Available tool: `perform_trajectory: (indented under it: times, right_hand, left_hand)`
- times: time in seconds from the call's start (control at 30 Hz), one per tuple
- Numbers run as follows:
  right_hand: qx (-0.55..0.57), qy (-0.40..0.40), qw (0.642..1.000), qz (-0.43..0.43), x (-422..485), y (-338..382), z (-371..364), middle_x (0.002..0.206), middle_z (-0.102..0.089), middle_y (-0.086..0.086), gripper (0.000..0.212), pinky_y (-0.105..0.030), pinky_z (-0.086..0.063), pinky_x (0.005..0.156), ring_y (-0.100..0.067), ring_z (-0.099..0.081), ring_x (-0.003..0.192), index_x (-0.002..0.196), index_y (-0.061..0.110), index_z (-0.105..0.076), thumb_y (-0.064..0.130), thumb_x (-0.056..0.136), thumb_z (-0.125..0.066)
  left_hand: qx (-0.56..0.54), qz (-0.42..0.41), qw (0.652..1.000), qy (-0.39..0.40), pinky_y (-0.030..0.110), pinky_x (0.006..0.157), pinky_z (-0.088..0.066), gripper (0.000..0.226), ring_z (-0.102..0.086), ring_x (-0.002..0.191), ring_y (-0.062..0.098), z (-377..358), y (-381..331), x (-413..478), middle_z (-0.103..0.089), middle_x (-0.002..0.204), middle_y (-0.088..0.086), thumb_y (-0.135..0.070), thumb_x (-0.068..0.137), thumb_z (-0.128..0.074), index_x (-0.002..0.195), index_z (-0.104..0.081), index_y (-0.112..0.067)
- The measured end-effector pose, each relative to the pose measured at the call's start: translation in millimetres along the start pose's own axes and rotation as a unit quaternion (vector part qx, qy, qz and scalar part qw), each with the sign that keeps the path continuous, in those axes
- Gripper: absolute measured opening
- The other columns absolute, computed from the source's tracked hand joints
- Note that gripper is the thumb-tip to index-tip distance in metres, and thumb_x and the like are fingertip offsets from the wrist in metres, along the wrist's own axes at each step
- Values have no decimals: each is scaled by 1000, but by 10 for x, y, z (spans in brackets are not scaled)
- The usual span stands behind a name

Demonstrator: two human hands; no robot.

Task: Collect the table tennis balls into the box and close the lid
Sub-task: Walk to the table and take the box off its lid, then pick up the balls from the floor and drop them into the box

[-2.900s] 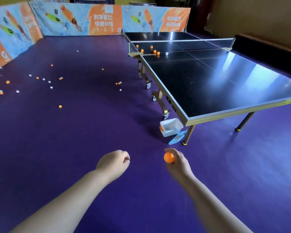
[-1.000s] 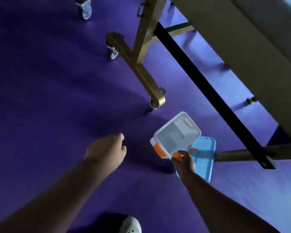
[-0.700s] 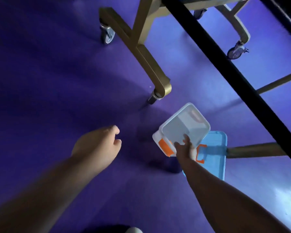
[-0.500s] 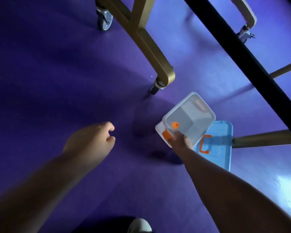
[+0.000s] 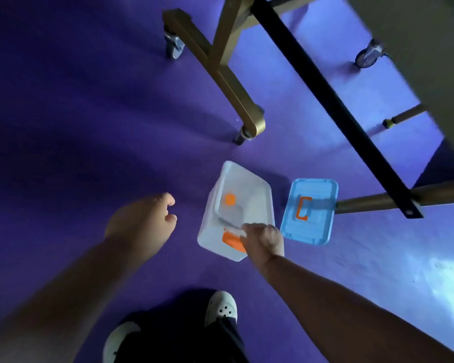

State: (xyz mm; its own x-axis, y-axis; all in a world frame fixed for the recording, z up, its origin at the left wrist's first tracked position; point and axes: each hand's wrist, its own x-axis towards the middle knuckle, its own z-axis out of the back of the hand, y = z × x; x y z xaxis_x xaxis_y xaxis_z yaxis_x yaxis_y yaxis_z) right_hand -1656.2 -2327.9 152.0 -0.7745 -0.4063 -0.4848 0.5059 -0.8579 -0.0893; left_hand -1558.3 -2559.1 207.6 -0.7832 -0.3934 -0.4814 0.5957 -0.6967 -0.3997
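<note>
The right hand grips the near rim of the translucent white plastic box, tilted with its opening upward and long axis running away from the person, one orange ball inside, the flat blue lid just beside it on the purple floor, while the left hand hovers loosely curled and empty.

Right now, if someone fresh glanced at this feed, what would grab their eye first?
Probably the orange ball lying inside the clear box at centre frame, with the right hand gripping the box's near rim. Next, the blue lid flat on the purple floor just right of the box, and the left hand loosely curled, holding nothing.
</note>
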Motion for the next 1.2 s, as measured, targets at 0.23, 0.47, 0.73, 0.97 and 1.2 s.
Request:
perform_trajectory:
  times: [0.23, 0.47, 0.73, 0.97, 1.2]
  right_hand:
    - [-110, -78, 966, 221, -800, 815, 1436, 40, -53, 2, 31, -15, -37, 45, -14, -55, 39, 46, 19, -60, 23, 27, -84]
    - [-96, -178, 905, 374, -1481, 1639, 3147, 50, -56, 8, 9, -19, -38, 48, -11, -56, 47, 54, 24, -63, 25, 55, -71]
    - [-117, -186, 889, 403, -2246, 2466, 4375, 47, -50, 7, 30, -20, -33, 49, -14, -49, 45, 51, 23, -54, 9, 37, -77]
    - [-116, -231, 868, 424, -2489, 2918, 5150, 44, -49, 6, 31, -18, -35, 47, -14, -46, 42, 47, 22, -53, 8, 35, -78]
    - [-91, -158, 851, 492, -2339, 3434, 5675, 73, -65, -4, 8, -23, -36, 63, -23, -58, 70, 73, 11, -63, 19, 75, -64]
  left_hand:
    - [36, 31, 999, 8, 34, 85, -49, 30, -60, 109, 28, 1488, 114, -806, -62, 123, 4, -30, 92, -48, 121, -55, -23]
    - [-4, 112, 993, -38, 36, 71, -48, 21, -61, 93, 25, 2906, 238, -1764, -66, 101, 0, -33, 93, -43, 101, -54, -17]
    - [-124, 181, 970, -104, 31, 60, -40, 29, -58, 79, 24, 4137, 365, -2613, -54, 84, -2, -41, 89, -50, 94, -45, -14]
    - [-190, 207, 946, -161, 30, 56, -38, 18, -57, 77, 27, 4777, 500, -2967, -55, 88, 3, -22, 88, -45, 98, -49, -8]
    - [-214, 253, 923, -196, 30, 52, -32, 10, -50, 68, 21, 5177, 831, -2898, -49, 76, -3, -20, 89, -40, 87, -44, -12]
